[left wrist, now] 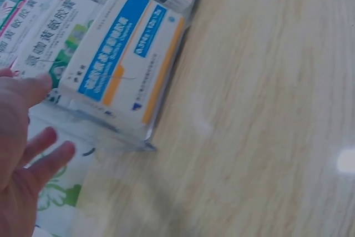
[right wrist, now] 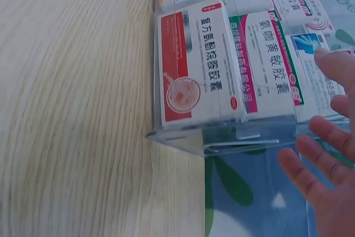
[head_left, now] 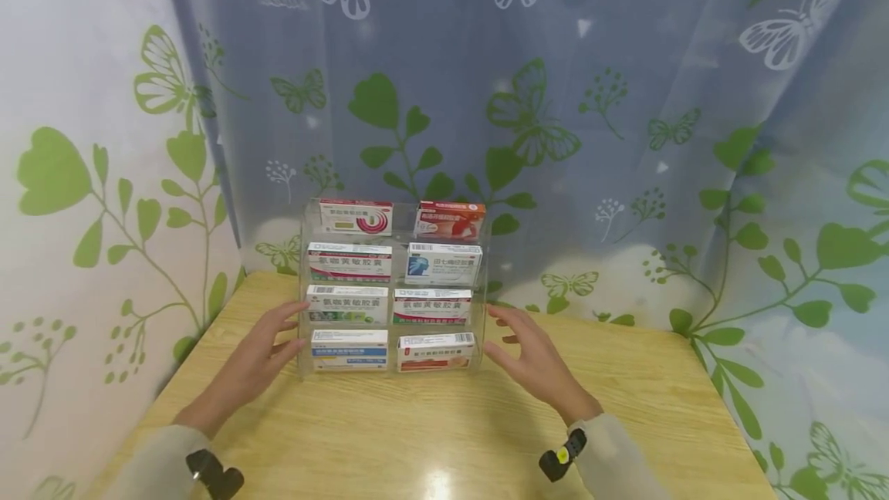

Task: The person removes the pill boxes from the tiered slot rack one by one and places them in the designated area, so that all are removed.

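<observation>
A clear plastic tiered rack (head_left: 393, 359) stands on the table, holding medicine boxes in two columns over several tiers. In its lowest tier sit a white and blue box (head_left: 349, 351) on the left and a white and red box (head_left: 436, 353) on the right. My left hand (head_left: 251, 357) is at the rack's left side with fingers spread; in the left wrist view the thumb lies by the side panel, but contact is unclear. On the other side, my right hand (head_left: 533, 359) spreads its relaxed fingers beside the right edge, holding nothing.
The wood-grain table (head_left: 430, 430) extends in front of the rack and to both sides. Close behind the rack hangs a blue curtain (head_left: 444, 37) with butterflies and leaves, and a pale patterned curtain (head_left: 76, 268) borders the left side.
</observation>
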Available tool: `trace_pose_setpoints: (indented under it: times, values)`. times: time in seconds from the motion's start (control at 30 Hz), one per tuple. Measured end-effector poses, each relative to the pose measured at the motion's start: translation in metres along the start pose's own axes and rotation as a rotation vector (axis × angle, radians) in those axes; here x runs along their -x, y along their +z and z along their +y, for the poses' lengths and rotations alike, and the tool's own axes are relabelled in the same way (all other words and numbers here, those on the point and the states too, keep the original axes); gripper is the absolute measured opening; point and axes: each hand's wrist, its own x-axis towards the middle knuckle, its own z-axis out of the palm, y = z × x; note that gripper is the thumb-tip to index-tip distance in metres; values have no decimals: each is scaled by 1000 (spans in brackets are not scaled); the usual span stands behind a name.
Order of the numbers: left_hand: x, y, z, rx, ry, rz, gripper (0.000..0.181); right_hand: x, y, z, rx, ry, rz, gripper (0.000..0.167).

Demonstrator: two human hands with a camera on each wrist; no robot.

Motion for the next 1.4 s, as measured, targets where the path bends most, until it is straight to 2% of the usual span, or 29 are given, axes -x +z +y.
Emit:
trace_pose_setpoints:
  times: [0.17, 0.3, 0.47, 0.7, 0.9, 1.03, 1.17, 1.4]
  values:
    - [2, 10, -3, -45, -10, 88, 61, -14, 8, -5, -15, -2, -56, 62]
    - [4, 15, -3, -76, -38, 122, 60, -21, 13, -7, -21, 7, -86, 61]
    - [4, 17, -1, -69, -66, 123, 60, -28, 20, -9, 16, -19, -107, 58]
    - [4, 17, 4, -62, -82, 119, 59, -36, 27, -16, 163, -35, -118, 52]
    - [4, 17, 5, -76, -80, 124, 60, -39, 34, -18, 286, -114, -118, 46]
    - [4, 17, 6, -78, -74, 126, 60, -38, 40, -16, 322, -194, -106, 41]
    - [4, 17, 9, -75, -75, 128, 59, -37, 44, -17, 304, -254, -74, 35]
    - [3, 17, 9, -72, -71, 128, 59, -36, 48, -14, 376, -239, -95, 32]
